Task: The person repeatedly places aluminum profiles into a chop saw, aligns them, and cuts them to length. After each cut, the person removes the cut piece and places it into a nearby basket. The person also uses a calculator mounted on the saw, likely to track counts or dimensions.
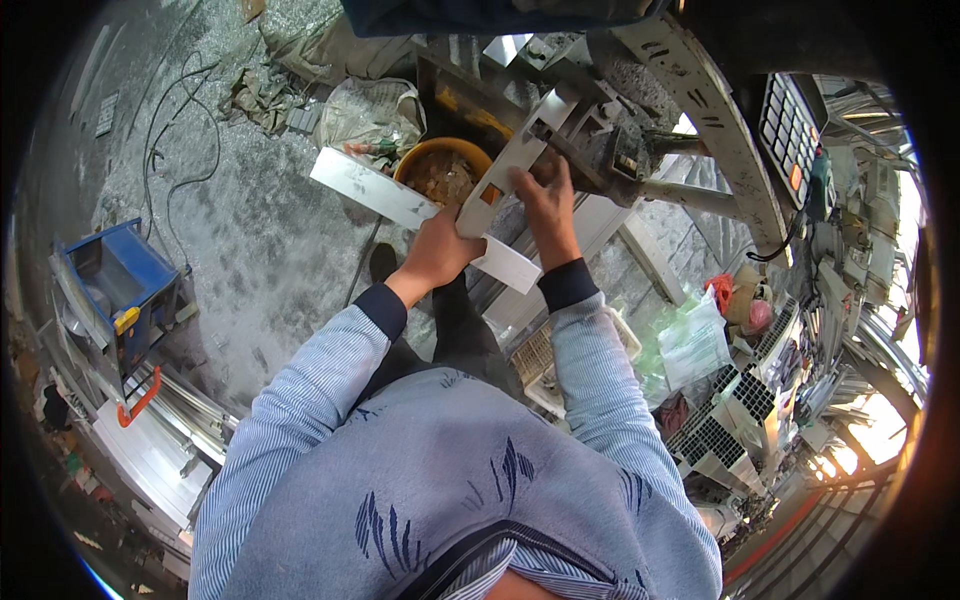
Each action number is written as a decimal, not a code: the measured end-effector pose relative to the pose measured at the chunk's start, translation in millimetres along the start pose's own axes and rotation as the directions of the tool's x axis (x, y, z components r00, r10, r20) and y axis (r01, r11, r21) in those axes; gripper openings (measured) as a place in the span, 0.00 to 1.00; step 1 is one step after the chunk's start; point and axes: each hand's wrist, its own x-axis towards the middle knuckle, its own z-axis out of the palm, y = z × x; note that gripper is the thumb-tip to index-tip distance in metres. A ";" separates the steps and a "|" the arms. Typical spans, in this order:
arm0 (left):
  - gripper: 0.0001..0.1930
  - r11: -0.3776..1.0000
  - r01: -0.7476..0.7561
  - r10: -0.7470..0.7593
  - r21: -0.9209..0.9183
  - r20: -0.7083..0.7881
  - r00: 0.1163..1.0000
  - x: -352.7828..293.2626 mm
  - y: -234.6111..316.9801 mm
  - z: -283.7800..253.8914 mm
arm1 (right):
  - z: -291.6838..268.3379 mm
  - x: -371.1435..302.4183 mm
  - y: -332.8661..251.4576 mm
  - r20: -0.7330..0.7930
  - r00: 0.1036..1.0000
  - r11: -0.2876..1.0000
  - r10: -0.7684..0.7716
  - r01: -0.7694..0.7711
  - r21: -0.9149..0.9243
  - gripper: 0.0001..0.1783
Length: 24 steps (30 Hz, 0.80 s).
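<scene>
In front of me is a silver metal profile (505, 165) with rectangular cutouts, slanting up to the right toward a machine (625, 150). My left hand (440, 250) is closed around its lower end. My right hand (548, 205) has its fingers curled against the right edge, higher up. Crossing beneath the profile and my left hand is a longer flat silver bar (370, 190). A round yellow bucket (408, 165) with brownish scraps stands just behind that bar. The profile's far end meets the machine parts, where contact is hard to make out.
At left stands a blue metal frame (130, 265) with an orange handle (140, 398) below. A black cable (215, 150) trails over the dusty floor. To the right are a keypad panel (785, 140), a slanted machine arm (710, 110), plastic crates (725, 420) and piled metal lengths. White sacks (370, 110) lie ahead.
</scene>
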 end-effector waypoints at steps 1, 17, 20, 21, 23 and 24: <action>0.29 1.000 0.006 -0.006 0.017 0.003 1.000 0.1 -1.1 -0.2 | 8.8 4.0 -0.9 0.020 0.999 0.992 0.040 -0.042 0.121 0.29; 0.21 0.995 0.012 0.014 -0.098 0.258 0.966 30.8 2.8 -8.6 | 40.7 22.4 -18.3 0.128 0.960 0.796 0.250 -0.279 0.537 0.09; 0.20 0.995 0.036 -0.010 -0.098 0.251 0.968 31.1 -0.8 -8.3 | 41.9 22.9 -16.5 0.117 0.964 0.794 0.240 -0.264 0.548 0.09; 0.20 0.996 0.034 -0.011 -0.087 0.249 0.968 31.2 -1.7 -8.3 | 42.2 22.7 -16.8 0.113 0.969 0.799 0.221 -0.247 0.548 0.09; 0.21 0.997 0.035 -0.018 -0.066 0.250 0.968 31.4 -2.6 -8.3 | 43.1 22.2 -18.5 0.086 0.972 0.812 0.217 -0.229 0.536 0.09; 0.21 0.998 0.029 -0.013 -0.063 0.242 0.970 31.5 -2.4 -8.2 | 43.1 21.6 -19.7 0.087 0.974 0.811 0.211 -0.224 0.540 0.09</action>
